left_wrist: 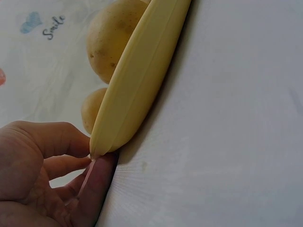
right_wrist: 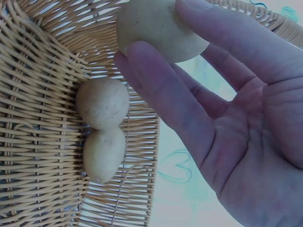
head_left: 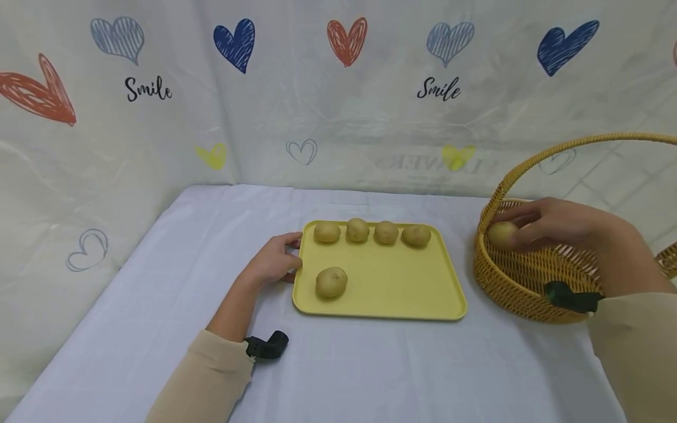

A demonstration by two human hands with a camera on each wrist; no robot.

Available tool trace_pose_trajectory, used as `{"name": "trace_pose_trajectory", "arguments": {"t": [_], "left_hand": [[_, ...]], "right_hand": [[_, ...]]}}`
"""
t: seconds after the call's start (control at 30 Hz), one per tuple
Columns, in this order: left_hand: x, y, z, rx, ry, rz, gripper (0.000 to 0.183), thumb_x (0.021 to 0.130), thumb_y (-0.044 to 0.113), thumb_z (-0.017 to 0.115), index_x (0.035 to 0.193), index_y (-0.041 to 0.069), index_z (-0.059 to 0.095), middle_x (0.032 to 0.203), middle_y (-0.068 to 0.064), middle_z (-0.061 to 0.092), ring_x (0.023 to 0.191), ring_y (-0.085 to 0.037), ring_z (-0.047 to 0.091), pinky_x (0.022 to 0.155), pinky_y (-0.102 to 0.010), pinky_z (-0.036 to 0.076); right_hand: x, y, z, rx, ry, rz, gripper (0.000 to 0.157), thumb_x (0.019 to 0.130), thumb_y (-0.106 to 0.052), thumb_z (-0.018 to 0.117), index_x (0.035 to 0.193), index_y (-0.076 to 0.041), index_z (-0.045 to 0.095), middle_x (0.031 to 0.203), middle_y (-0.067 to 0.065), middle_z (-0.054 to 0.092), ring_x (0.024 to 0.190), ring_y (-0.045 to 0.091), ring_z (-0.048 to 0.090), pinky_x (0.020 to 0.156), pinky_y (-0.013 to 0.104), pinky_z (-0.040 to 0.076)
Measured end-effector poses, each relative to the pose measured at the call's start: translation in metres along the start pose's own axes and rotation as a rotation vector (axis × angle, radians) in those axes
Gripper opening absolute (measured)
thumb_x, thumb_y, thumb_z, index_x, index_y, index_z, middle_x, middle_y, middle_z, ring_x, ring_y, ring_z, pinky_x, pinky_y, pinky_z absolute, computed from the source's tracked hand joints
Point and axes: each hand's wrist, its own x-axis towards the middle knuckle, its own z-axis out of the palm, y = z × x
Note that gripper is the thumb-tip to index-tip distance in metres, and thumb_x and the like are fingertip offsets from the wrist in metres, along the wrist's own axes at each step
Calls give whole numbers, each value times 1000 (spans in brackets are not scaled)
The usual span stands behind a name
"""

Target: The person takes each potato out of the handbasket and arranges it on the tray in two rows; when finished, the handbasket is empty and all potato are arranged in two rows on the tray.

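Observation:
My left hand (head_left: 272, 259) grips the left edge of a yellow tray (head_left: 396, 276), the thumb at the rim and a finger against its underside in the left wrist view. Several potatoes line the tray's far side, and a single potato (head_left: 331, 282) lies near its front left. Over at the right, my right hand (head_left: 568, 223) holds a potato (head_left: 501, 235) between thumb and fingers, at the left side of a wicker basket (head_left: 505, 288). Inside the basket, the right wrist view shows two more potatoes (right_wrist: 102, 103) touching each other.
The basket's tall arched handle (head_left: 582, 141) rises over the right forearm. A white cloth (head_left: 359, 370) covers the table. Behind it hangs a pale curtain (head_left: 296, 88) printed with hearts and words. Black straps with small devices (head_left: 268, 345) sit on both wrists.

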Motion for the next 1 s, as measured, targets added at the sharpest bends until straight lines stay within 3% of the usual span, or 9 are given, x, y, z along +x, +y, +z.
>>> {"name": "trace_pose_trajectory", "arguments": {"t": [0.1,0.23,0.5,0.63,0.73,0.93,1.0], "left_hand": [[0,1,0,2,0,-1,81,84,-6,55,161,8,34,148,-13,48,95,-21,61,72,-34,64],[-1,1,1,3,1,1,81,84,-6,55,161,7,35,147,-13,48,95,-21,61,72,-34,64],[0,1,1,1,0,-5,81,83,-6,55,161,8,35,147,-13,48,94,-21,62,72,-34,64],[0,0,1,3,-3,-6,81,83,-6,54,161,8,35,147,-13,48,92,-20,62,72,-34,64],[0,-1,0,0,-3,-4,81,84,-6,55,161,8,34,146,-13,48,92,-20,62,71,-34,64],[-1,1,0,-5,-5,-2,81,84,-6,56,161,7,34,146,-14,48,94,-20,63,71,-34,64],[-1,1,0,-4,-6,-3,81,84,-6,55,162,8,34,147,-14,48,94,-21,63,72,-35,64]], "right_hand": [[-4,-2,-1,-73,22,-8,65,98,-36,68,154,-10,49,148,19,54,115,17,64,88,32,57],[-9,-5,-2,-80,33,-3,66,97,-39,69,154,-12,50,151,20,51,115,14,64,89,30,56],[-15,-4,-2,-108,70,-44,62,96,-36,72,152,-17,55,160,21,40,110,-10,56,85,25,55],[-18,-7,-2,-122,90,-57,59,95,-35,73,149,-21,58,158,17,43,110,-14,53,85,23,54],[-21,-11,-2,-110,106,-80,57,94,-32,74,148,-21,59,153,11,48,112,-13,53,85,21,54],[-22,-16,0,-74,126,-110,56,95,-28,74,149,-21,58,135,-17,59,112,-9,54,85,18,52],[-22,-17,2,-51,127,-122,56,96,-26,73,149,-19,57,131,-20,61,110,-8,56,84,18,53]]}}
